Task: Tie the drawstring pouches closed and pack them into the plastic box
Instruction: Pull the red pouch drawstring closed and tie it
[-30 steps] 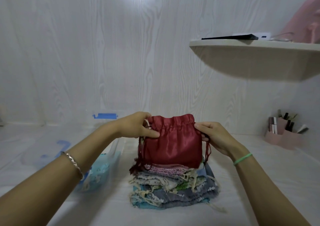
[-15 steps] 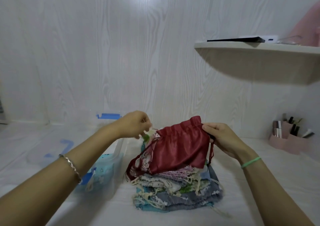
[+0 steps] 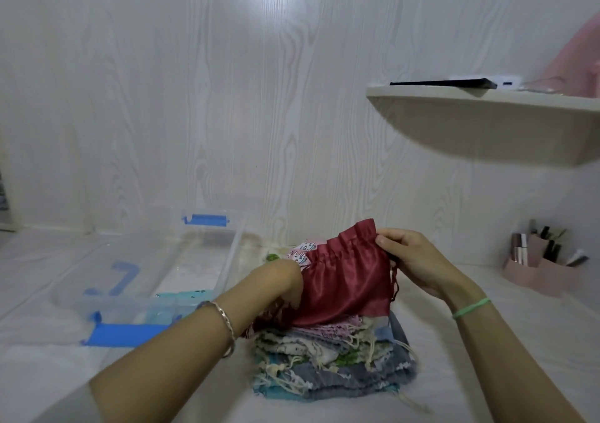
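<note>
A shelf (image 3: 487, 123) is jutting from the wall above our right hand (image 3: 418, 260). Out beyond our left hand (image 3: 272, 287) the clear plastic box (image 3: 232, 253) is lying open. Its long side is running away from us, and a teal pouch (image 3: 181, 294) is sitting in its near end. Beneath both hands the stack of pouches (image 3: 334, 357) is lying flat, with cords trailing from its edges.

On top of the stack we are holding the red pouch (image 3: 347, 279) at a tilt. Its bottom is resting on the stack and its gathered mouth is facing up and away. The mouth edge is climbing from the left hand toward the right. Our right hand is pinching the high corner of that mouth between thumb and fingers. Our left hand is reaching in at the pouch's low side. Its fingers are hiding behind the fabric, so we cannot tell what they are gripping. Out past the right hand a pink holder (image 3: 535, 270) is standing by the wall.
</note>
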The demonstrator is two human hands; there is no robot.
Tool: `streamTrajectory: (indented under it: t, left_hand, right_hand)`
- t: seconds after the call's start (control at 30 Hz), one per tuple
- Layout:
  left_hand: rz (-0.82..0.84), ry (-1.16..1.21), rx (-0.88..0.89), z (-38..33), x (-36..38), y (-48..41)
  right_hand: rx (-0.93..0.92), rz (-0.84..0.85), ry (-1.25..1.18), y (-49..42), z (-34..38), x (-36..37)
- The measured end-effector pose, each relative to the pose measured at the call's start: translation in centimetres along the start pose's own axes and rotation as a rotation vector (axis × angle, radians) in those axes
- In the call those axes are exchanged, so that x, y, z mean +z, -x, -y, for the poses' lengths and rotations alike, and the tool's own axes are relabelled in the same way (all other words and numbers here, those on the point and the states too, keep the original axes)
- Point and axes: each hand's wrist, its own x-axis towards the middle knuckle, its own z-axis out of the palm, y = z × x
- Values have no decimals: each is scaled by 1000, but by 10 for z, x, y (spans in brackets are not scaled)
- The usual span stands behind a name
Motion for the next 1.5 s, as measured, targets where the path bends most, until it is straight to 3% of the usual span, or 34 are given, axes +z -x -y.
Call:
streamTrajectory:
  t: [0.2, 0.4, 0.63, 0.8, 0.93, 1.13, 1.3, 1.37, 1.5]
  left_hand:
    - [-132, -10, 14, 7, -29, 1]
    - [-309, 682, 33, 44, -84, 9]
    - [-218, 1307, -29, 53, -79, 19]
    - [-229, 1354, -24, 58, -74, 13]
    - [-261, 1376, -41, 57, -72, 13]
    - [-306, 1378, -54, 56, -70, 16]
    - [-304, 1375, -2, 52, -70, 19]
    - [-336, 1357, 10, 52, -71, 19]
    - [-361, 1303, 70, 50, -72, 19]
  right_hand:
    - [24, -3, 35, 1, -12, -20]
    - [-38, -118, 263, 8, -18, -24]
    - [-92, -163, 359, 5, -28, -18]
    - [-101, -161, 393, 6, -21, -21]
    - [20, -59, 198, 7, -21, -25]
    - [80, -68, -6, 11, -16, -23]
    - [116, -175, 212, 5, -20, -18]
    - [147, -213, 153, 6, -21, -17]
    - [175, -4, 250, 10, -24, -17]
